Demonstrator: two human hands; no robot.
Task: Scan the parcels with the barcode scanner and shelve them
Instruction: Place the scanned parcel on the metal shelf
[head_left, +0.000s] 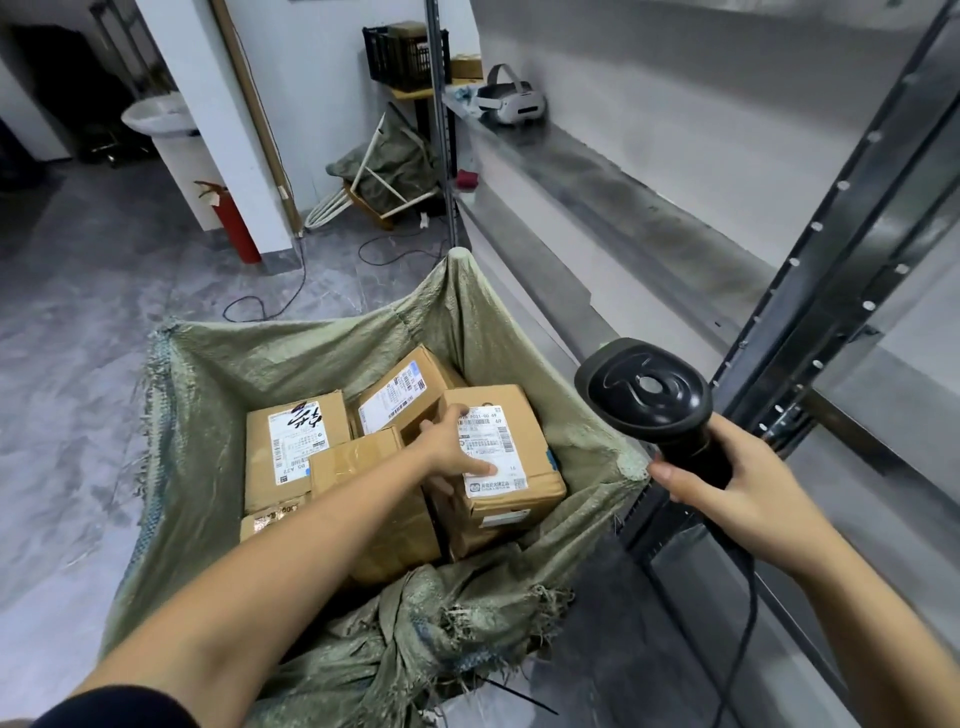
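Several brown cardboard parcels with white labels lie inside a green woven sack (218, 364) held open on the floor. My left hand (449, 449) reaches into the sack and grips the left edge of the nearest right-hand parcel (511, 457), thumb on its label and fingers down its side. My right hand (748, 488) grips the handle of a black barcode scanner (647, 392), held above the sack's right rim, its cable hanging down. Other parcels include one with black handwriting (293, 447) and one at the back (400, 392).
A metal shelving unit (649, 218) with dark uprights runs along the right; a white headset (511, 98) sits on its far end. A red fire extinguisher (234, 221), a second sack on a white frame (387, 169) and floor cables lie ahead.
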